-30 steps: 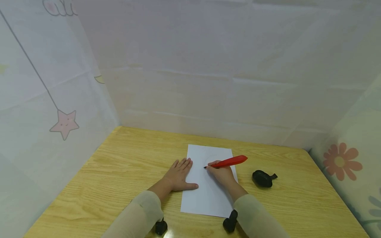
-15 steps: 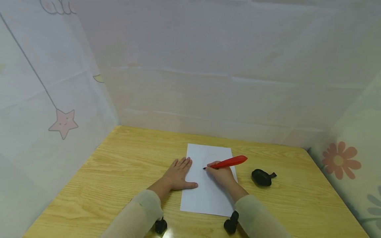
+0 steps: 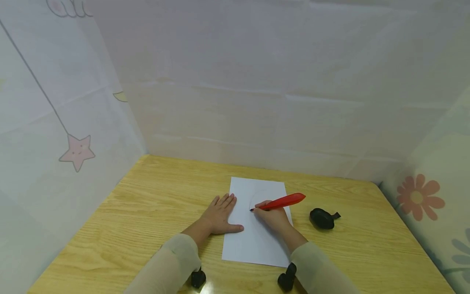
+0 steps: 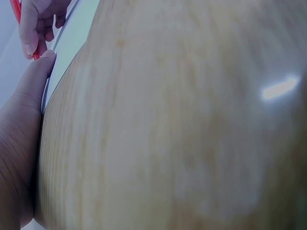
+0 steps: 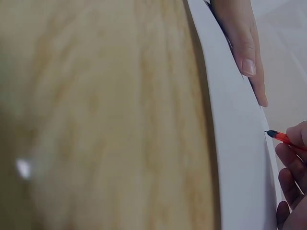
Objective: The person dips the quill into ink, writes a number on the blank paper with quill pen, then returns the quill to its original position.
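A white sheet of paper (image 3: 247, 247) lies on the wooden table, bearing a faint curved line (image 3: 251, 199) near its upper middle. My right hand (image 3: 276, 219) pinches a red feather-shaped pen (image 3: 286, 201) close to its dark tip. That tip meets the paper at the line's lower end, and in the right wrist view the pen (image 5: 283, 138) shows its black point at the sheet. Spread flat, my left hand (image 3: 219, 216) rests on the table and the paper's left edge, thumb and fingertips over the sheet. The left wrist view shows only part of this hand (image 4: 24, 120).
Right of the paper sits a black rounded object (image 3: 322, 219) with a short stem. Black wrist devices (image 3: 198, 279) hang below both sleeves. A pale cloth (image 3: 235, 122) with printed shapes stands behind and beside the wooden table (image 3: 165, 183).
The pen tip has moved slightly down and left on the paper, and the curved line shows longer. My left hand stays in place on the sheet.
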Tool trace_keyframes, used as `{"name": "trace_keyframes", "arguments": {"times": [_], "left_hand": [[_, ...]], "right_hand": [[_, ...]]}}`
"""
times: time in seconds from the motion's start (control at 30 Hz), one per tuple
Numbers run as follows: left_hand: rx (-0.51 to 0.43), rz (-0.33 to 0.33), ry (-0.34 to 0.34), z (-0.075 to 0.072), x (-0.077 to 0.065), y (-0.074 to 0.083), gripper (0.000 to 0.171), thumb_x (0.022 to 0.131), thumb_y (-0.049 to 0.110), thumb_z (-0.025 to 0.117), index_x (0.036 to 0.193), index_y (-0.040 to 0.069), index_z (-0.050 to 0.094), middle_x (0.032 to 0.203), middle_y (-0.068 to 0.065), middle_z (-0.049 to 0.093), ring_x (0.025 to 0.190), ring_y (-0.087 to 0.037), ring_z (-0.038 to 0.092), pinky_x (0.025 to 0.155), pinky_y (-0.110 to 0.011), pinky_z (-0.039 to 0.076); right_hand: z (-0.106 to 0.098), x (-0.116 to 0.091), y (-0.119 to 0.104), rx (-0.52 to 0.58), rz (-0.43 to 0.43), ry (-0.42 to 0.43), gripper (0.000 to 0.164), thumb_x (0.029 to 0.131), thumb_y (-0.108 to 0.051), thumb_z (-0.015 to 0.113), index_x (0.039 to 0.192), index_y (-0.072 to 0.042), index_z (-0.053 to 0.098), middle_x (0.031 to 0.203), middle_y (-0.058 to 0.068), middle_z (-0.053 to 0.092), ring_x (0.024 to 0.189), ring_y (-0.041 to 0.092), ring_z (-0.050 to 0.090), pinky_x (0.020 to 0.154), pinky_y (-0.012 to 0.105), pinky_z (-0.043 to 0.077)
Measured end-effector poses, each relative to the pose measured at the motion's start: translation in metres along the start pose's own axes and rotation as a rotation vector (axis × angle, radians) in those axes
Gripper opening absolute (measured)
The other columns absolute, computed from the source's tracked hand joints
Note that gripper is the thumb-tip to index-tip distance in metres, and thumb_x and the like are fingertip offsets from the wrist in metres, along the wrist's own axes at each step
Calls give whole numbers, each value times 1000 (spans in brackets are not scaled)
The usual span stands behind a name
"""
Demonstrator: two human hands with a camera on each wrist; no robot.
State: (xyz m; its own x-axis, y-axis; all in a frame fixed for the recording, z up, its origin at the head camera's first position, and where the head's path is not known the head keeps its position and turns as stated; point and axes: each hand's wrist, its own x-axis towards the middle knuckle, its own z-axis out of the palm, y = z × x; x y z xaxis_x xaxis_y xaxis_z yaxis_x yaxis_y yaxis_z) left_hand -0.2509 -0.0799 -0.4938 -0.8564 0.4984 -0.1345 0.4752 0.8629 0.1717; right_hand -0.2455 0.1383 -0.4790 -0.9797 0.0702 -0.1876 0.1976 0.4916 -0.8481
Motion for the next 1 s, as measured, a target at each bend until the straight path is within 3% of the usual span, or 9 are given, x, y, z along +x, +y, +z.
{"name": "trace_keyframes", "arguments": {"times": [1.0], "left_hand": [[-16,-2,7,-2,-2,1,107,84,80,43,159,11,12,167,-5,9,155,-21,4,125,-47,5]], "right_hand": [[0,-8,9,-30,-37,-23,13,84,-21,73,94,-14,75,91,-1,74,90,17,62,87,40,50]]}}
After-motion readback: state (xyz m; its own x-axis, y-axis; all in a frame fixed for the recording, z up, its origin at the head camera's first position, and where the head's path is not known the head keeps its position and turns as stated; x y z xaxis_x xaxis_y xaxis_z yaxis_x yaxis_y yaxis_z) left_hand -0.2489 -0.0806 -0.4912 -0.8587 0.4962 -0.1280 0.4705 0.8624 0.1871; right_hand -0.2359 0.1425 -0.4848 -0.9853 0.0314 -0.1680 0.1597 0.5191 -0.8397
